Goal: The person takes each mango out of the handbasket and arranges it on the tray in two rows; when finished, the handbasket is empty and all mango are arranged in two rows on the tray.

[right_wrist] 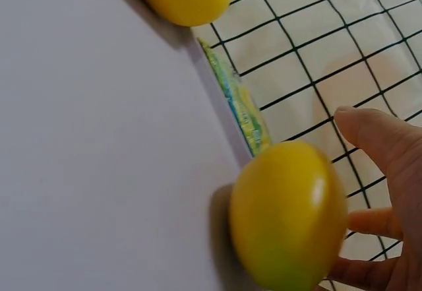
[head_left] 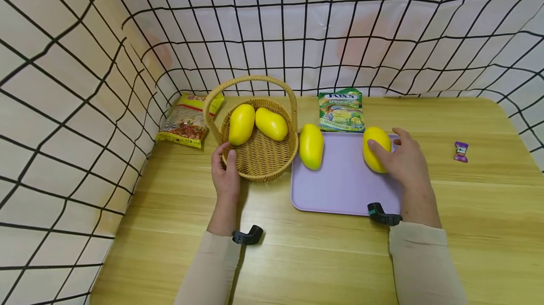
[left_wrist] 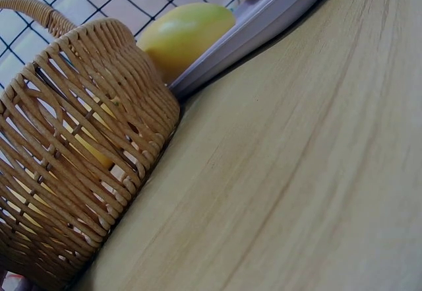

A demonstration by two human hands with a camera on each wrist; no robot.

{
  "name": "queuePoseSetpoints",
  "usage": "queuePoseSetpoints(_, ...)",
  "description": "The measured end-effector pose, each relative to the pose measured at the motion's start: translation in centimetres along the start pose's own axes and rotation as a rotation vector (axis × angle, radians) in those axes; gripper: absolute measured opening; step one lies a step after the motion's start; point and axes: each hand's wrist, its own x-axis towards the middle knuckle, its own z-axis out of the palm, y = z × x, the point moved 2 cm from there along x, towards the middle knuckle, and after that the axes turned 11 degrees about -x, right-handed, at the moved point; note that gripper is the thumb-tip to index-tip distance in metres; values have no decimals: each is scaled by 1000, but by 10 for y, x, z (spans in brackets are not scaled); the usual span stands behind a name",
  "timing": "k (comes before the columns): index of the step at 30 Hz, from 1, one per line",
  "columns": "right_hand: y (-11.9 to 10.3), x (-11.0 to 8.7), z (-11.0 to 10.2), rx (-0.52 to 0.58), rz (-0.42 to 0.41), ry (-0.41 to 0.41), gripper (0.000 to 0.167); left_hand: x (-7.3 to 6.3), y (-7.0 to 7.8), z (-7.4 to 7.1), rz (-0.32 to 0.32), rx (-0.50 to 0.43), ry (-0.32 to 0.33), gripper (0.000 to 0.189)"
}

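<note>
In the head view, my left hand [head_left: 226,173] is at the near left of a wicker basket [head_left: 259,161], its thumb and fingers on the rim. Two yellow mangoes lie inside, a left mango [head_left: 242,124] and a right mango [head_left: 271,124]. My right hand [head_left: 405,161] reaches around a mango [right_wrist: 288,215] at the right side of a lilac tray [head_left: 344,187]. In the right wrist view its thumb stands apart from that mango, while the other fingers are beside its far side. Another mango [head_left: 311,147] lies at the tray's left edge.
Behind the tray lies a green FOX'S packet [head_left: 341,110]. A yellow-and-clear food bag [head_left: 189,121] is left of the basket. A small purple wrapped candy [head_left: 461,151] lies at the right. Black wire grid [head_left: 306,36] borders the wooden table [head_left: 297,258] at the back and sides.
</note>
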Motion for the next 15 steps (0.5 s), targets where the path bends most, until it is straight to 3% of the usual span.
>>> queuePoseSetpoints(7,-20,-17,-16,65,-36,155,92,0,0,0,7,5,-2,33)
queuePoseSetpoints(11,-45,-36,-19,95,-162,234,80,0,0,0,15,-2,2,33)
queuePoseSetpoints(15,-71,-54,-14,98,-320,256,69,0,0,0,12,-18,-2,35)
